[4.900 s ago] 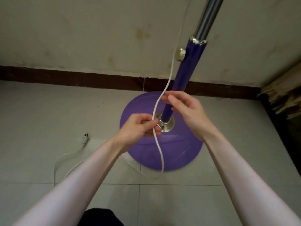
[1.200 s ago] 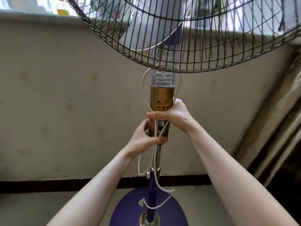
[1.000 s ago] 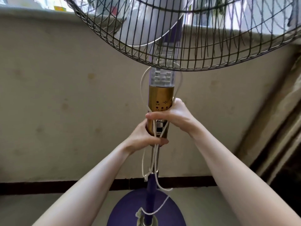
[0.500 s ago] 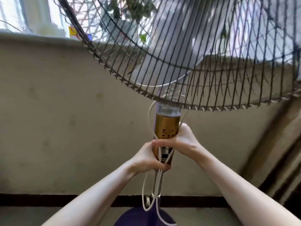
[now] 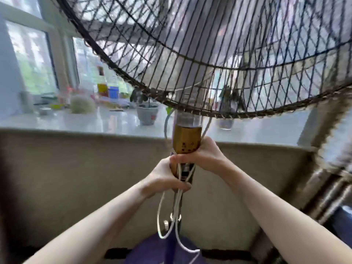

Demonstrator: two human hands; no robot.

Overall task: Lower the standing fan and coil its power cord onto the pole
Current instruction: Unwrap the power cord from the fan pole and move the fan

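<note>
The standing fan's wire cage (image 5: 219,60) fills the top of the view. Below it sits the gold control housing (image 5: 187,139) on the pole (image 5: 181,204). My right hand (image 5: 202,157) grips the lower part of the housing, fingers across its front. My left hand (image 5: 165,178) is closed around the bottom of the housing and the pole, pinching the white power cord (image 5: 161,210) against them. Cord loops run up both sides of the housing and hang down beside the pole. The purple base (image 5: 144,254) shows at the bottom edge.
A white windowsill (image 5: 80,121) runs behind the fan with a plant pot (image 5: 147,113), bottles (image 5: 102,83) and small items on it. A beige wall (image 5: 72,172) stands below the sill. Dark furniture (image 5: 323,193) crowds the right side.
The view has tilted up from the base to the fan head and windowsill. Both hands moved from the cord near the base to gripping the gold housing, and have held there for the last second.
</note>
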